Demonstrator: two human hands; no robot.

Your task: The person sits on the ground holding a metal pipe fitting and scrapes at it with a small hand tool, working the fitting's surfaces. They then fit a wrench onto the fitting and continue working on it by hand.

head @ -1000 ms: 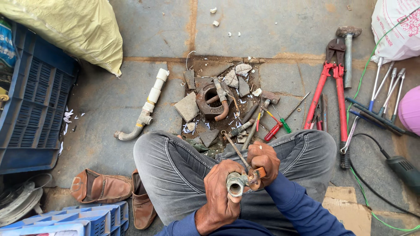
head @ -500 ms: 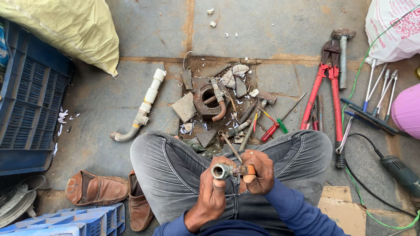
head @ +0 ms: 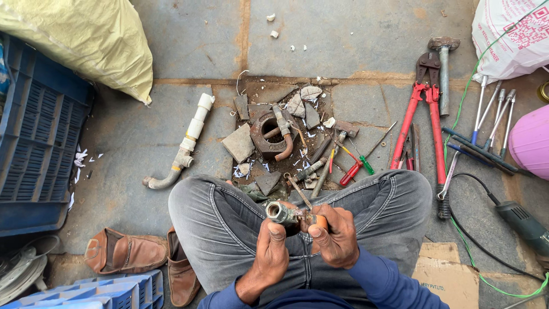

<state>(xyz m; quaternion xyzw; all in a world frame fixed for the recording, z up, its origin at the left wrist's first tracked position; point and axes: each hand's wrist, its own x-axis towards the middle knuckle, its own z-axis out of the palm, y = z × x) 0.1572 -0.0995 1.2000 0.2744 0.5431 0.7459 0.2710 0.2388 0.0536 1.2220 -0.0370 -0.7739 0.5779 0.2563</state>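
A short metal pipe fitting (head: pixel 280 212) is held over the lap, above the crossed legs in grey jeans (head: pixel 229 229). It is gripped from below by the left hand (head: pixel 271 252), whose fingers are wrapped about it, with its open round end turned up and to the left. Its other end is met by the right hand (head: pixel 337 237), which is clenched around an orange-handled tool (head: pixel 318 220) pressed against the fitting. A pair of brown shoes (head: pixel 131 252) is seen just beside the left knee. Just beyond the knees, a broken patch of floor is found, filled with stone chips, a rusty round pipe collar (head: pixel 264 134) and a small hammer (head: pixel 338 137); red and green screwdrivers (head: pixel 355 167) are laid at its right edge. A white plastic pipe (head: pixel 186 143) with a bent end is laid to the left of the patch, and a blue crate (head: pixel 37 143) is set further left. Red bolt cutters (head: pixel 423 114) are laid to the right, with a power tool (head: pixel 523 223) and its cable near them. A yellow sack (head: pixel 80 40) is seen at the far left, a white bag (head: pixel 512 37) at the far right.
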